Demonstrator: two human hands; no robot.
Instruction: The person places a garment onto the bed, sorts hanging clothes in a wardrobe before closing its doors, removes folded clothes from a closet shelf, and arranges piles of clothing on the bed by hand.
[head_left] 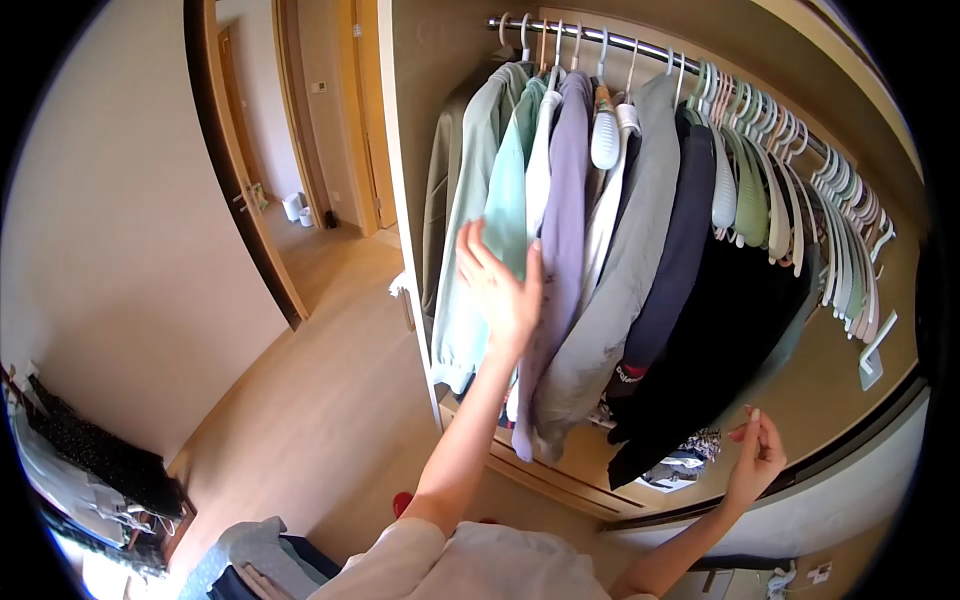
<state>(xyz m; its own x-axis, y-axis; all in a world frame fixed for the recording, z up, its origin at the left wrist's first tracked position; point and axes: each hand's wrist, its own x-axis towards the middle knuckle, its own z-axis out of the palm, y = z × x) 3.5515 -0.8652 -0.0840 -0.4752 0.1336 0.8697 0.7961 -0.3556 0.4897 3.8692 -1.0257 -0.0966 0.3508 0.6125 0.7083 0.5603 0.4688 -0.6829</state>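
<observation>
My left hand [500, 295] is raised in front of the hanging clothes with its fingers spread, holding nothing. Behind it hang a mint green garment [507, 190] and a lavender hoodie [568, 200]; whether the hand touches either I cannot tell. Low on the right is my right hand [757, 458], its fingers loosely bent and apart, with nothing visible in them. It is nearest to the lower edge of a black garment [715, 320]. A grey jacket [635, 220] and a dark navy garment [675, 250] hang between the two hands.
Many bare hangers [775, 185] crowd the right part of the metal rail [625, 42]. Folded items [675, 465] lie at the wardrobe's bottom. Clothes [245, 560] are piled at lower left. A doorway stands beyond the wooden floor [330, 390].
</observation>
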